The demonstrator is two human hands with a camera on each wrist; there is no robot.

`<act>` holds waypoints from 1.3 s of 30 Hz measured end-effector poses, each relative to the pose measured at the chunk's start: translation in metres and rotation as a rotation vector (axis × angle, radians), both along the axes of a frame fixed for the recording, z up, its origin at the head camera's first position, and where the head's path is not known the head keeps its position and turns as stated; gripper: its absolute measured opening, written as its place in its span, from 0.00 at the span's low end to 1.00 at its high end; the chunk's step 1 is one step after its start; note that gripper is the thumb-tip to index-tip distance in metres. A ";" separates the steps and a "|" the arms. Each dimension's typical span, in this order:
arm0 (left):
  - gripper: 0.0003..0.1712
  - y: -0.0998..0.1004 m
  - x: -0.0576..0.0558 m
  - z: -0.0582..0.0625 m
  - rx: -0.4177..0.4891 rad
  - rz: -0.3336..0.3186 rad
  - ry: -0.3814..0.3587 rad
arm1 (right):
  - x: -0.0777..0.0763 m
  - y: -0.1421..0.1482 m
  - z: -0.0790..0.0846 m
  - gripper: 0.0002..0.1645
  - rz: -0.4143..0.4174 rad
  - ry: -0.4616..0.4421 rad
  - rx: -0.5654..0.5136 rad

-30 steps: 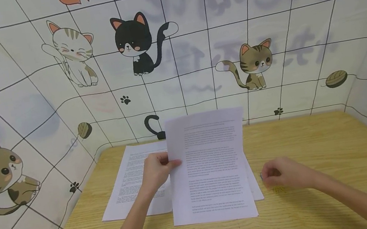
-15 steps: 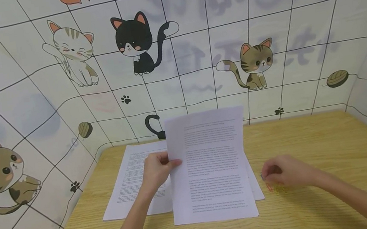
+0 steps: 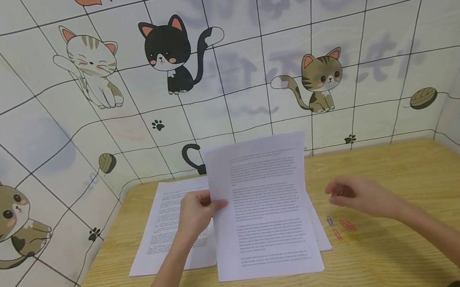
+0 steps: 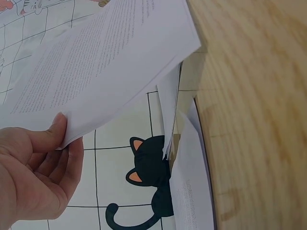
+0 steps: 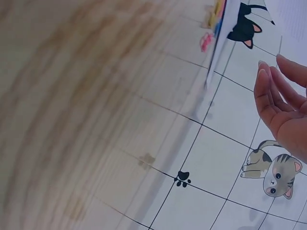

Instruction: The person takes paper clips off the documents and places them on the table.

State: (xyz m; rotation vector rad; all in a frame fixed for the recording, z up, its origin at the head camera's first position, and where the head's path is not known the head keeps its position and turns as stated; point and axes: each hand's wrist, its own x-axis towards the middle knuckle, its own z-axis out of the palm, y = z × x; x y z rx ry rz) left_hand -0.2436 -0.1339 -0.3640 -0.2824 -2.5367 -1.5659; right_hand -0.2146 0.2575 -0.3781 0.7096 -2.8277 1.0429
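Note:
In the head view, my left hand (image 3: 198, 214) pinches the left edge of printed sheets (image 3: 265, 207), thumb in front and fingers behind. They stand nearly upright above the table. The left wrist view shows the same sheets (image 4: 96, 62) between the thumb and curled fingers of the left hand (image 4: 38, 167). My right hand (image 3: 359, 198) hovers above and behind several small paper clips (image 3: 347, 226), coloured pink, yellow and blue. In the right wrist view, the fingers of the right hand (image 5: 283, 98) are loosely bent, thumb tip apart from them, with nothing visible between.
Another printed stack (image 3: 157, 256) lies flat on the wooden table (image 3: 398, 178), left of and partly behind the raised sheets. More paper (image 3: 321, 233) shows at their right edge. A wall (image 3: 247, 111) with cat drawings stands at the table's back and sides.
My right hand has lifted up and away from the paper clips, uncovering the pink, yellow and blue ones. The left hand and its sheets have stayed almost still.

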 end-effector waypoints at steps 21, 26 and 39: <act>0.08 0.000 -0.003 -0.002 0.037 0.007 -0.061 | -0.008 -0.023 0.022 0.18 0.012 0.009 -0.243; 0.09 0.000 -0.003 -0.002 0.048 0.009 -0.074 | -0.013 -0.030 0.022 0.17 0.081 -0.042 -0.302; 0.07 0.000 -0.003 -0.002 0.108 -0.024 -0.087 | -0.015 -0.041 0.016 0.08 0.126 -0.079 -0.353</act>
